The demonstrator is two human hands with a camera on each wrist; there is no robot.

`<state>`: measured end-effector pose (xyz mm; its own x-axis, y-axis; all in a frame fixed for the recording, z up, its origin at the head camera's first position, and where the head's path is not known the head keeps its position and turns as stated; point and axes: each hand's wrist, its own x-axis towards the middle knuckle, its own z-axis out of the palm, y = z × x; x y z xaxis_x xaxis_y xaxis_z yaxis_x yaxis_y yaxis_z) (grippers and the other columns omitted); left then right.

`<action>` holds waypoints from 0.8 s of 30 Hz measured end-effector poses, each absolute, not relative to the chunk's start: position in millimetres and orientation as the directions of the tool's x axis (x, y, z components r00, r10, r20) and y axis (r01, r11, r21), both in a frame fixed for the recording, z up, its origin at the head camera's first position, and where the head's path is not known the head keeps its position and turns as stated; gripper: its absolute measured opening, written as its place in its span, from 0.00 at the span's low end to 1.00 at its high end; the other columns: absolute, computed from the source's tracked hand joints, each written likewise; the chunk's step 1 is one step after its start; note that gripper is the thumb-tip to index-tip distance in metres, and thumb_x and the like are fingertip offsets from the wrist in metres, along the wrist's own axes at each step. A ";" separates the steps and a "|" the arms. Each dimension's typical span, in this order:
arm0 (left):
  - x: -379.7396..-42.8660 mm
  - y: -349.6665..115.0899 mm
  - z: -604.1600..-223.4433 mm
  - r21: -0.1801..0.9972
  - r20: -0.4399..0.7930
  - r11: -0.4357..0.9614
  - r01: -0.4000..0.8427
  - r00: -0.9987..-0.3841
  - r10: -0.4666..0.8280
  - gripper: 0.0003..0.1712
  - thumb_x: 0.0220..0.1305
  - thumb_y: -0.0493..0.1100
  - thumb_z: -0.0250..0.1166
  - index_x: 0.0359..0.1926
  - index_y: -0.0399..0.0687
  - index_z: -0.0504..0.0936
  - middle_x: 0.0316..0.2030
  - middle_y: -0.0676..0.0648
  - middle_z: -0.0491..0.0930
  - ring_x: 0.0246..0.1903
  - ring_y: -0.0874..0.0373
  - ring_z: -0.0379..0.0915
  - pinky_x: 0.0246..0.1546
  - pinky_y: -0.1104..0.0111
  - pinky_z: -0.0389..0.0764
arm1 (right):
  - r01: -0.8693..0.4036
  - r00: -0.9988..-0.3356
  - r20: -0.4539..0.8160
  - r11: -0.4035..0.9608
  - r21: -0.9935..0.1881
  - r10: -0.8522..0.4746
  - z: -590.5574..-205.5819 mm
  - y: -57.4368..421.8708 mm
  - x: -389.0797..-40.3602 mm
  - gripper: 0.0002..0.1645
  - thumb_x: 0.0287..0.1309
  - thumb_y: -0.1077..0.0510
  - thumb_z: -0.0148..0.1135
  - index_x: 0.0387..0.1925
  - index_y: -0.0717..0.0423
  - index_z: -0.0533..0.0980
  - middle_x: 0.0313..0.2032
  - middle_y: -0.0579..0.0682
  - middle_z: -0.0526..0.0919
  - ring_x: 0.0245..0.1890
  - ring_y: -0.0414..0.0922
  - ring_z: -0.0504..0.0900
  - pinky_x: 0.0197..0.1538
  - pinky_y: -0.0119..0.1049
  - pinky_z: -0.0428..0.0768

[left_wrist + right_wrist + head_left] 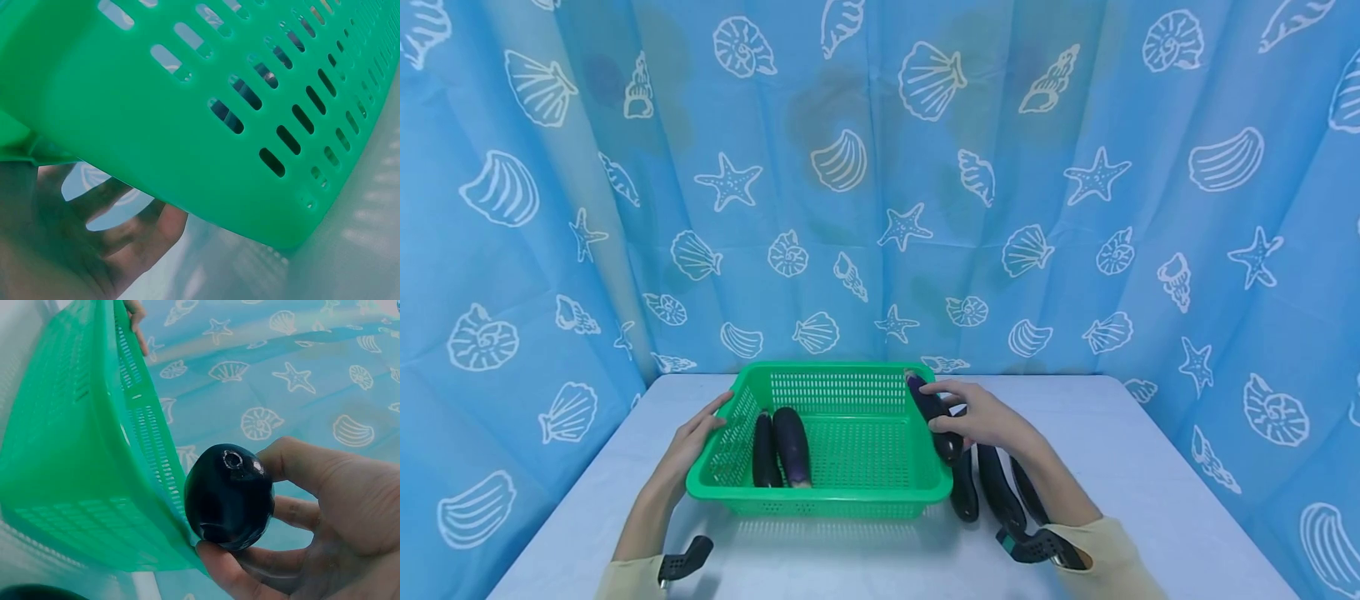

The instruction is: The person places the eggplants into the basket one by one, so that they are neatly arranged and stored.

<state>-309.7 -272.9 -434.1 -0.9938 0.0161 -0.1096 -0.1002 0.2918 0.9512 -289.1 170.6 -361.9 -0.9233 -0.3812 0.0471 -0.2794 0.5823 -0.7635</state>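
A green plastic basket (850,493) with slotted walls stands on the table. Two dark purple eggplants lie inside at its left, a slimmer eggplant (765,454) and a thicker eggplant (792,446). My left hand (694,435) holds the basket's left rim, fingers at the edge. At the right rim, my right hand (981,414) grips another eggplant (931,406) between thumb and fingers. This one tilts, stem end up and away, its glossy rounded end (228,497) towards the right wrist camera. Part of its side is hidden by my fingers.
Three more eggplants lie on the white table (820,558) right of the basket, among them a long eggplant (997,487) partly under my right forearm. A blue curtain (880,183) with white shell prints hangs behind the table's far edge.
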 end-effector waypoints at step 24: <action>-307.8 -271.7 -435.0 0.950 -0.100 0.300 -0.091 -0.995 0.017 0.33 0.73 0.47 0.45 0.77 0.64 0.53 0.79 0.44 0.42 0.77 0.38 0.37 0.73 0.40 0.48 | -0.291 -0.899 0.023 0.558 -0.777 -0.437 -363.3 144.6 -291.0 0.32 0.59 0.54 0.64 0.66 0.49 0.70 0.61 0.68 0.72 0.22 0.45 0.77 0.28 0.46 0.83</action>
